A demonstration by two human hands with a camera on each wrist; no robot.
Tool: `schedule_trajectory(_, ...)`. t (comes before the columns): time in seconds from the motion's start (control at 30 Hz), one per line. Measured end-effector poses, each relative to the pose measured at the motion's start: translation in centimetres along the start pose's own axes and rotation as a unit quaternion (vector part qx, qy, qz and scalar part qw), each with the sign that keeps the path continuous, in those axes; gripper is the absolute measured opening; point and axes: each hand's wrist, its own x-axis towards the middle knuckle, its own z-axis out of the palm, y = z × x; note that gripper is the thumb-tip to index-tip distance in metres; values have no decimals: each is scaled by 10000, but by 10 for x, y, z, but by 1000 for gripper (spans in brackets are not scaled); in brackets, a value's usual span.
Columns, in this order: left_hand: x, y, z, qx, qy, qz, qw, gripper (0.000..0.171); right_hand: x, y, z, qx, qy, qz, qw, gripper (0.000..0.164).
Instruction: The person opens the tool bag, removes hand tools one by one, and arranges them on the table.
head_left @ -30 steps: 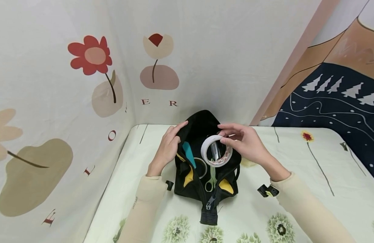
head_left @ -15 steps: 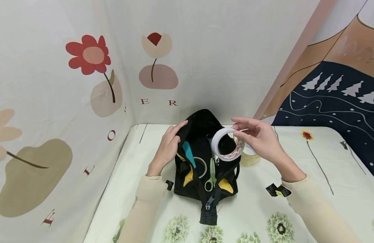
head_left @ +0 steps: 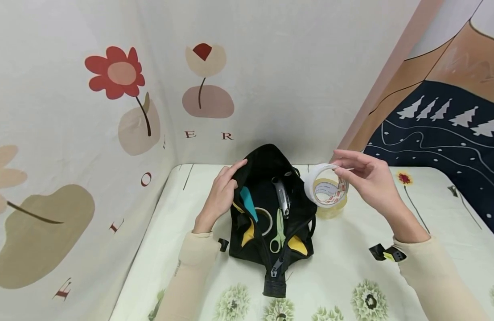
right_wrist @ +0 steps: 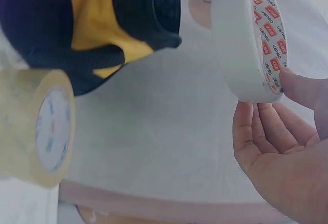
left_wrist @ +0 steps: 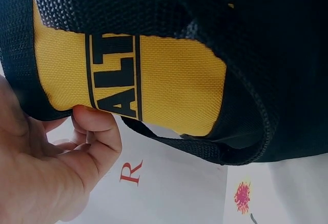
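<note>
A black and yellow tool bag (head_left: 253, 243) stands unzipped on the table. My left hand (head_left: 220, 196) grips the bag's left rim, thumb and fingers pinching the fabric beside its yellow panel (left_wrist: 179, 85) in the left wrist view. My right hand (head_left: 369, 180) pinches a roll of white tape (right_wrist: 238, 44) by its edge, in the air just right of the bag. Inside the bag lie green-handled scissors (head_left: 278, 236), a grey utility knife (head_left: 281, 196), a smaller tape roll (head_left: 269, 220) and a flat teal item (head_left: 249, 203).
A wide roll of clear yellowish tape (right_wrist: 31, 126) stands on the table right of the bag, partly behind the white roll in the head view. The table (head_left: 331, 263) has a flower-printed cover. Printed cloth walls (head_left: 291, 80) rise behind and at the left.
My right hand has carried the white tape roll out from over the bag's opening to the right, uncovering the utility knife. The left hand has stayed on the bag's rim.
</note>
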Motion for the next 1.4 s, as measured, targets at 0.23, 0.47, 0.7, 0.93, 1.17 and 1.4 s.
schedule_trajectory(0.23, -1, 0, 0, 9, -8, -42, 10000, 68, -10, 18, -16, -293, 242, 368, 9986, 46)
schedule_trajectory(0.47, -1, 1, 1, -14, -14, -49, 10000, 68, -23, 42, -33, -609, 470, 792, 9939, 49)
schedule_trajectory(0.7, 0, 1, 1, -10, 5, -19, 10000, 68, -33, 62, -42, -706, 574, 1016, 9907, 48)
schedule_trajectory(0.93, 0, 0, 1, -13, 23, -17, 10000, 68, -40, 75, -45, -681, 717, 999, 9901, 43)
schedule_trajectory(1.17, -1, 0, 0, -20, 31, -33, 10000, 68, -47, 85, -45, -150, 705, 1098, 9913, 37)
schedule_trajectory(1.4, 0, 0, 0, -15, 18, -43, 10000, 67, -54, 95, -45, -134, 817, 1219, 9891, 31)
